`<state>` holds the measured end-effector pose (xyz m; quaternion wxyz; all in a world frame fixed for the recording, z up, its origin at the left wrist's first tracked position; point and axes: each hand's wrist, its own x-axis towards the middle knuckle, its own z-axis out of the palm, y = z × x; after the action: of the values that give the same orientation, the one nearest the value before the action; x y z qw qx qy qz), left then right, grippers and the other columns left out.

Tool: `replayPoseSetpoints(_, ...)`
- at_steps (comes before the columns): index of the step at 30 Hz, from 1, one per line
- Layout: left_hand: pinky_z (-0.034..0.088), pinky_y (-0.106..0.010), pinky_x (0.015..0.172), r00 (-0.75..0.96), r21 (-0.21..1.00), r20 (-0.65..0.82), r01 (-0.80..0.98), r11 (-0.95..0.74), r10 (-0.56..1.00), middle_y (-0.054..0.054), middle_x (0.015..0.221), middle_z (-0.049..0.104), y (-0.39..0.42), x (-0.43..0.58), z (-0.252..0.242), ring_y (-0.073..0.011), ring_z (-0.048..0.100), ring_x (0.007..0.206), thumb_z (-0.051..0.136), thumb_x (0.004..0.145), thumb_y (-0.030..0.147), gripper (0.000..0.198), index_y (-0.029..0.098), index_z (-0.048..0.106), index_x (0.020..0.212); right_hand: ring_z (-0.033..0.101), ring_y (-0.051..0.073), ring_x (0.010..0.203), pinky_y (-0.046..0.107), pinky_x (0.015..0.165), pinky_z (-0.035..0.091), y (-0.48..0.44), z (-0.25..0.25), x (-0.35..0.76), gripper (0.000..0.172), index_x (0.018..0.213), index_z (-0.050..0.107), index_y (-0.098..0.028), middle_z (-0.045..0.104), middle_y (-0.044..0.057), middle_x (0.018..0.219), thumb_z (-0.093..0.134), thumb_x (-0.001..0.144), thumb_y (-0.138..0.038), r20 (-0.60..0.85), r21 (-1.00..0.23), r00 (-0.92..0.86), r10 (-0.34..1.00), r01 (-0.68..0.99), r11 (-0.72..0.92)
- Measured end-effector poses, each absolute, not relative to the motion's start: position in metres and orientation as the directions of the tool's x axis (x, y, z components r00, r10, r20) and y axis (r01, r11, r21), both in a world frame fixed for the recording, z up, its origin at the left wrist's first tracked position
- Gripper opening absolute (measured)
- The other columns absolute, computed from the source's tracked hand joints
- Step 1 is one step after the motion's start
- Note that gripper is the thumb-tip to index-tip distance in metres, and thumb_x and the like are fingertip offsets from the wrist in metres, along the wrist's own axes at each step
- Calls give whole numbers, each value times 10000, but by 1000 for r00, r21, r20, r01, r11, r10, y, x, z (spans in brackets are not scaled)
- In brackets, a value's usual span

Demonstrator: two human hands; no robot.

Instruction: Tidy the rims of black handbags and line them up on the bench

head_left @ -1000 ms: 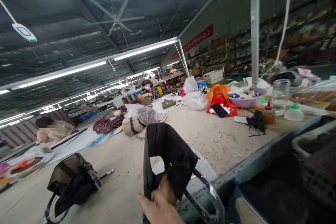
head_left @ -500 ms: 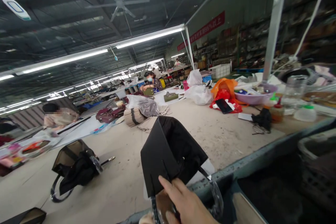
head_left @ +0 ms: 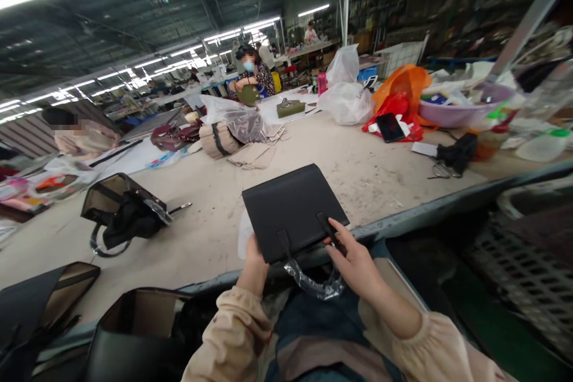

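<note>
A black handbag [head_left: 293,203] lies with its flat side facing up at the table's near edge, its plastic-wrapped handle [head_left: 316,283] hanging toward me. My left hand [head_left: 256,258] grips the bag's lower left corner, its fingers mostly hidden beneath. At the lower right, my right hand [head_left: 356,256] pinches the bag around the base of one handle strap. White sheet material [head_left: 243,236] sticks out from under the bag's left side. Farther left, another black bag [head_left: 128,212] rests on its side, open, with a beige lining and a dangling zip end.
More open black bags [head_left: 134,328] crowd the lower left. Beige pieces [head_left: 253,155], a strapped beige bundle [head_left: 219,138], plastic bags [head_left: 344,101], a phone [head_left: 389,127] and a purple basin [head_left: 465,110] lie on the table [head_left: 210,215]. A grey crate [head_left: 523,274] stands lower right. Co-workers sit beyond.
The black handbag has gone from standing open to lying flatter, its broad side up. My left hand has come into clear view at its left corner; my right hand has shifted right. The view tilted down.
</note>
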<state>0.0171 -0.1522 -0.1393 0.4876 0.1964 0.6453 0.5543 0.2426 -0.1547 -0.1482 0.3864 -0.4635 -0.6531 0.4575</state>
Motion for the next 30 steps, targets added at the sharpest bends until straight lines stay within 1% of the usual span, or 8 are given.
replayPoseSetpoints(6,546,-371,784,-377,809,-467,-547,214,800,-69,847,721,-154,15,-149,-225,684,841,407,867,552,464,167,661,917,625,211,972,361,930,448,-144,-181,251,589,1390,372,-166,676,65,1026,495,840,-336,-7,-915,-259,966,391,98)
replayPoseSetpoints(9,532,-394,831,-292,741,-435,-653,155,851,-93,959,715,-164,21,-145,-253,663,948,388,861,601,533,159,659,986,636,213,906,369,876,483,-140,-194,255,571,1378,396,-188,665,77,1051,498,852,-384,-39,-882,-264,964,462,91)
replayPoseSetpoints(11,511,-388,873,-238,689,-389,-717,109,890,-90,1069,694,-171,26,-141,-259,623,1049,396,866,599,536,171,640,1078,614,230,945,393,883,485,-141,-197,257,561,1366,425,-180,617,112,1136,492,860,-414,43,-836,-257,965,520,176)
replayPoseSetpoints(15,493,-372,881,-219,663,-333,-746,63,917,-86,1135,671,-180,37,-131,-272,566,1143,384,868,613,563,186,611,1156,494,300,1145,476,991,401,-153,-185,259,502,1290,515,-145,531,163,1215,516,861,-406,402,-617,-267,876,628,475)
replayPoseSetpoints(18,479,-387,905,-186,654,-271,-755,39,944,-89,1134,671,-183,46,-122,-282,562,1150,371,879,602,559,188,606,1171,534,289,1103,459,970,427,-170,-171,255,524,1313,489,-194,579,135,1183,566,841,-406,410,-526,-473,780,576,626)
replayPoseSetpoints(22,442,-424,970,-187,644,-217,-765,-3,958,-92,1176,655,-183,61,-113,-282,557,1163,384,900,544,501,185,602,1172,633,303,930,437,807,522,-190,-175,238,763,1432,292,-139,663,151,1049,603,799,-430,196,-568,-574,795,595,569)
replayPoseSetpoints(26,410,-408,1023,-267,678,-146,-728,-100,953,-88,1269,606,-184,74,-112,-263,508,1229,468,905,420,400,187,591,1205,684,287,819,389,709,547,-196,-188,227,670,1445,225,-83,699,154,972,472,848,-261,107,-645,-530,842,607,464)
replayPoseSetpoints(30,359,-400,1084,-298,757,-112,-644,-113,948,-68,1311,581,-188,83,-115,-254,465,1279,554,873,308,352,217,610,1209,671,275,950,356,794,544,-195,-185,230,570,1401,305,-136,695,133,1050,461,869,-271,166,-742,-471,867,519,424)
